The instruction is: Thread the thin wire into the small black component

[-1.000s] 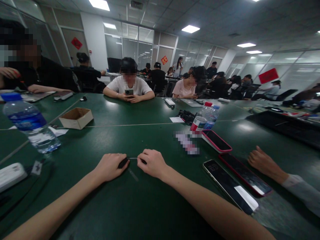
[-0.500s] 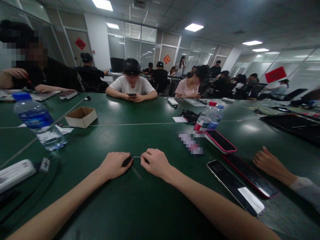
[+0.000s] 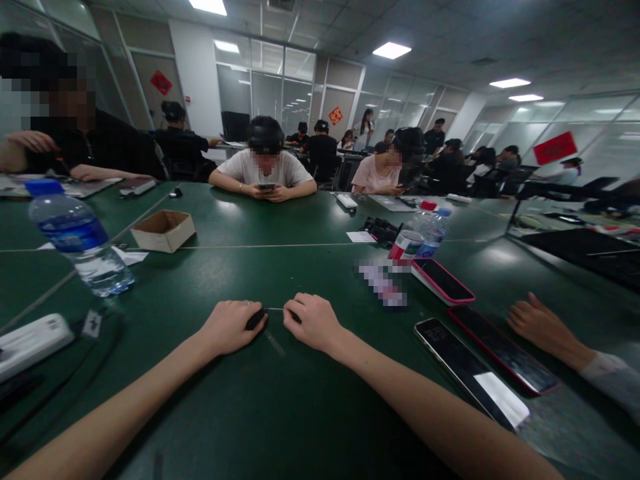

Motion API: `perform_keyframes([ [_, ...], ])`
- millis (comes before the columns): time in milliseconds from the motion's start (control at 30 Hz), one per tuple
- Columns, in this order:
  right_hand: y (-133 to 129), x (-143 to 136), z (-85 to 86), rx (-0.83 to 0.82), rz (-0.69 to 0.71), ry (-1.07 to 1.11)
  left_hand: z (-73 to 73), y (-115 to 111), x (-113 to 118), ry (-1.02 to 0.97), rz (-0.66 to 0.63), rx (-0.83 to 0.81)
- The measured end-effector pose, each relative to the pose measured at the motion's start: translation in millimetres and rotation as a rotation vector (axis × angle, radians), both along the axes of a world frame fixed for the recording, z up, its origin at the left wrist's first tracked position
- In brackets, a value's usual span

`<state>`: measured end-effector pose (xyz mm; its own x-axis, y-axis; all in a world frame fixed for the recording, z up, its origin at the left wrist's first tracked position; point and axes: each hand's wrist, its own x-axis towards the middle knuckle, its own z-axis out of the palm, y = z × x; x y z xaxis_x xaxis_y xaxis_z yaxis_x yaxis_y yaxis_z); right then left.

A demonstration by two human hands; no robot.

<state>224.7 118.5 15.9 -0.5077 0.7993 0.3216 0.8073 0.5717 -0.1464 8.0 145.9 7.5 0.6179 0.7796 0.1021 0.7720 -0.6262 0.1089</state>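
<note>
My left hand (image 3: 234,327) rests on the green table (image 3: 225,413), its fingers closed round a small black object (image 3: 256,319). A thin pale strand (image 3: 275,309) runs from there across a narrow gap to my right hand (image 3: 313,321). My right hand has thumb and fingers pinched at the strand's other end; whatever else it grips is too dark and small to name. Just below the gap, a faint translucent strip (image 3: 275,343) shows on the tabletop.
A water bottle (image 3: 80,240), an open box (image 3: 164,231) and a white power strip (image 3: 35,347) are on the left. Several phones, including a black one (image 3: 450,353), and two bottles lie to the right, near another person's hand (image 3: 545,327). People sit across the table.
The view has shifted slightly. At the right, a dark panel by the black case now stands raised. My hands hold nearly the same pose.
</note>
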Motion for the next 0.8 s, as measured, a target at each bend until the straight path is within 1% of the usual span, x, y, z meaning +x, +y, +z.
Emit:
perform_keyframes([
  [333,0.9,1.0,-1.0,-0.019,-0.007,0.013,-0.6,1.0,-0.2,0.003,-0.002,-0.001],
  [800,-0.5,0.9,2.3,-0.044,-0.007,-0.002,-1.7,0.9,-0.5,-0.009,0.003,-0.001],
])
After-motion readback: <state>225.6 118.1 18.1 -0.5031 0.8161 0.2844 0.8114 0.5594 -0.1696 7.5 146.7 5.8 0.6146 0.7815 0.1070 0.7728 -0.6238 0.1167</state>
